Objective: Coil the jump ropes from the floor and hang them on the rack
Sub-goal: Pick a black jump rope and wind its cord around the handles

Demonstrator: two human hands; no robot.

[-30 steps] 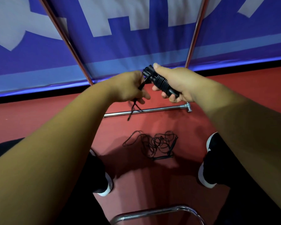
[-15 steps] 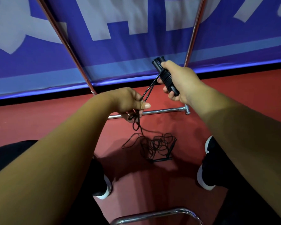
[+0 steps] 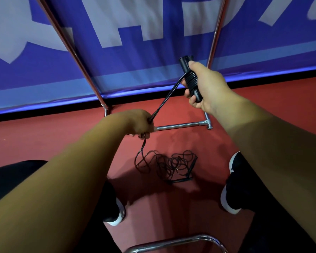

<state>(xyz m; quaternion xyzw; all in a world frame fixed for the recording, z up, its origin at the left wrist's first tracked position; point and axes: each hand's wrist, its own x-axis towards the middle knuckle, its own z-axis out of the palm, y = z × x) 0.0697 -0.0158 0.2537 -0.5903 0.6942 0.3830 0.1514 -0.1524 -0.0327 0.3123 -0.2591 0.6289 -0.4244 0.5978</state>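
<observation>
My right hand (image 3: 206,86) grips the handles (image 3: 187,64), some rope (image 3: 164,99) wound round them, and it runs tight down-left to my left hand (image 3: 139,123), which pinches it above the rope pile (image 3: 173,165) on the floor (image 3: 62,143).

Sports hall: red sport floor (image 3: 44,143), blue banner (image 3: 153,52), chrome rack (image 3: 181,126).

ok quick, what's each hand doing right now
Left hand: closed, gripping the rope cord.
Right hand: closed around the jump rope handles, cord wound on them.
</observation>
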